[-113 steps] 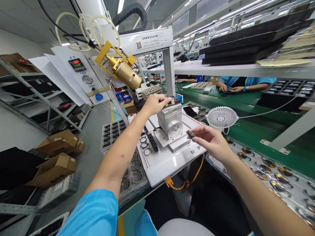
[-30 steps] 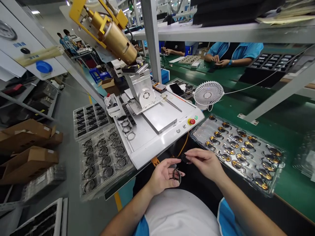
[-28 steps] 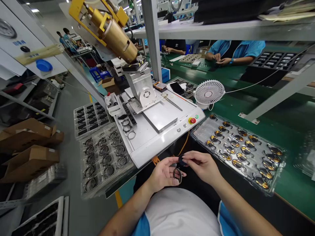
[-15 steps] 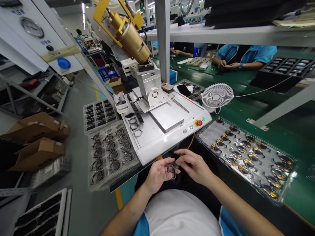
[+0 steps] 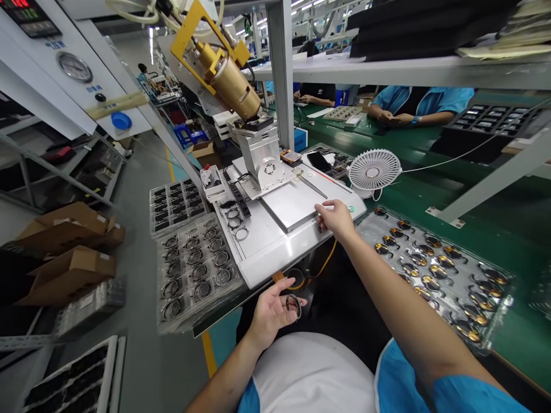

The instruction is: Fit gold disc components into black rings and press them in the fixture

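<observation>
Ring (image 5: pixel 299 306) in grip of left hand (image 5: pixel 271 312), partly covered; right hand (image 5: pixel 338 219) at edge of white base (image 5: pixel 275 251), grip unclear.

Bright and cool overall, lit from overhead by ceiling tubes (image 5: pixel 150 43) far back in the room. Glares in a pale patch along the front of the white machine base (image 5: pixel 279 252), glints off the silvery tray (image 5: pixel 370 230), and shines more softly on the gold cylinder (image 5: pixel 235 89) and green counter (image 5: pixel 495 195). Sinks to near-black beneath the base, with little detail in the dark stack (image 5: pixel 422 28) at upper right. Fairly sharp at the left hand (image 5: pixel 269 315) and dark ring (image 5: pixel 299 308); softer in the far background. Stretched toward the edges by wide-angle distortion, most plainly in the slanting shelving (image 5: pixel 26 172).
</observation>
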Motion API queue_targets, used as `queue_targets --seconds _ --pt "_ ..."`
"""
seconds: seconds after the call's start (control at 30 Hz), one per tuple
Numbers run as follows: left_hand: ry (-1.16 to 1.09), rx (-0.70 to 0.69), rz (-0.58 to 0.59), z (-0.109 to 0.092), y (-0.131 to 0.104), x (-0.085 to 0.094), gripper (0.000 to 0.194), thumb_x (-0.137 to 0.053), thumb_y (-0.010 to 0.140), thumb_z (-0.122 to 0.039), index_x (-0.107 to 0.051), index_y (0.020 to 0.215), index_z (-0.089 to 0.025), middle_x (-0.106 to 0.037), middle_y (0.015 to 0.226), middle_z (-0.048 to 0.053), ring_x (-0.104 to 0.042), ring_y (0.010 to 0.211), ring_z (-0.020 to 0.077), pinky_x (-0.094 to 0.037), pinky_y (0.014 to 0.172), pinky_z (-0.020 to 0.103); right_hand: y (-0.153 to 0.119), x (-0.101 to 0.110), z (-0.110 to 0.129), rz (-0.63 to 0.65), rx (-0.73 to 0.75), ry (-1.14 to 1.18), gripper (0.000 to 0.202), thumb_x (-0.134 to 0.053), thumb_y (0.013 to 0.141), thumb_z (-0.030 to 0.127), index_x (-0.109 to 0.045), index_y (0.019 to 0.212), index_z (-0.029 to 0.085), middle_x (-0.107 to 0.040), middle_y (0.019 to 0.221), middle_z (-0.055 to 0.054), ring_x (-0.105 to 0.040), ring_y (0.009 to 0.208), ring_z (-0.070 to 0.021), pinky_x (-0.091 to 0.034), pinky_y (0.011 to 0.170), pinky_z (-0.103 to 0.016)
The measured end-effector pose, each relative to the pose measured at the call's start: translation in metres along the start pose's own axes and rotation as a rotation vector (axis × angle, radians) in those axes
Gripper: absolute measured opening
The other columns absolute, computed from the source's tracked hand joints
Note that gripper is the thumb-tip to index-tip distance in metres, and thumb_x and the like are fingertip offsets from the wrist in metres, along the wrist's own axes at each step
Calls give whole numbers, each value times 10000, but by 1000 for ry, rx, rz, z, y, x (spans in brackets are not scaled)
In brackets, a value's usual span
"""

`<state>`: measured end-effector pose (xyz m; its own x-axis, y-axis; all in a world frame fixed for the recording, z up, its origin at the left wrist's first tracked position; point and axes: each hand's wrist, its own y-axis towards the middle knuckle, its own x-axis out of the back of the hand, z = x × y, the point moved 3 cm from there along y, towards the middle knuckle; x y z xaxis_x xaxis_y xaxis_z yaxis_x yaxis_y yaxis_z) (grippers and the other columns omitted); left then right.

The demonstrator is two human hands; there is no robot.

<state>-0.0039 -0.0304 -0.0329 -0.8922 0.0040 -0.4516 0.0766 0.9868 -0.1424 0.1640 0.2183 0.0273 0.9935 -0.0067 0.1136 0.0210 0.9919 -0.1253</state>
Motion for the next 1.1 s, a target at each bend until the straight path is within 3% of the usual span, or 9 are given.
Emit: queue_targets --seconds 0.1,0.2,0.27,0.33,0.47,0.57,0.73,0.9,1.1 --pt "148 -74 -37 0 -8 1 876 -955 632 -315 -582 1414 -184 -629 1355 220 -731 1022 297 -589 804 366 -41 7 -22 -6 39 15 373 -753 822 475 -515 970 229 -535 520 79 -447 358 -124 -352 347 -237" --pt "385 -166 -82 0 -11 -4 882 -921 666 -227 -545 1463 -261 -299 1639 211 -729 1053 306 -619 842 410 -101 0 -49 248 49 56 427 -745 805 603 -603 863 204 -634 626 1 -562 474 -145 -439 404 -245" --pt "533 -211 -68 0 -10 -11 918 -905 677 -212 -507 1501 -271 -288 1651 205 -728 1039 301 -624 875 433 -136 -10 -62 420 11 131 484 -749 797 633 -693 957 180 -738 830 -80 -690 687 -212 -546 505 -282" --pt "644 -233 -16 1 -6 -18 937 -894 681 -213 -485 1522 -266 -344 1637 195 -723 1043 310 -614 929 461 -156 -16 -68 431 -13 213 547 -785 776 614 -720 1107 183 -763 1019 -116 -725 853 -251 -607 628 -326" --pt "776 -240 116 -1 3 -27 948 -871 707 -219 -441 1550 -277 -388 1629 175 -711 1114 350 -564 1030 511 -156 -14 -65 327 -54 308 530 -809 764 582 -751 1122 195 -775 1012 -112 -714 778 -230 -615 698 -360" --pt "756 -270 179 -5 3 -29 926 -871 715 -212 -455 1540 -277 -328 1654 197 -728 1093 342 -604 963 483 -149 -6 -60 355 -89 351 513 -826 752 563 -770 1099 190 -770 872 -83 -681 675 -197 -595 635 -333" --pt "587 -301 103 -10 1 -26 803 -910 673 -186 -577 1403 -232 -195 1691 238 -748 1053 319 -631 897 447 -150 0 -57 406 -127 324 479 -843 731 585 -751 938 163 -680 655 -25 -602 519 -146 -543 510 -281" --pt "686 -293 201 -9 1 -23 784 -897 689 -197 -577 1405 -211 -280 1663 252 -759 1041 325 -621 932 454 -149 3 -56 412 -126 231 507 -840 708 625 -712 878 165 -666 636 -13 -611 531 -148 -526 505 -268" --pt "887 -260 271 -6 3 -18 769 -815 775 -224 -511 1481 -261 -387 1636 179 -672 1239 365 -533 1077 515 -147 5 -60 541 -188 287 513 -899 670 545 -715 934 146 -724 737 -31 -645 606 -138 -554 619 -272"
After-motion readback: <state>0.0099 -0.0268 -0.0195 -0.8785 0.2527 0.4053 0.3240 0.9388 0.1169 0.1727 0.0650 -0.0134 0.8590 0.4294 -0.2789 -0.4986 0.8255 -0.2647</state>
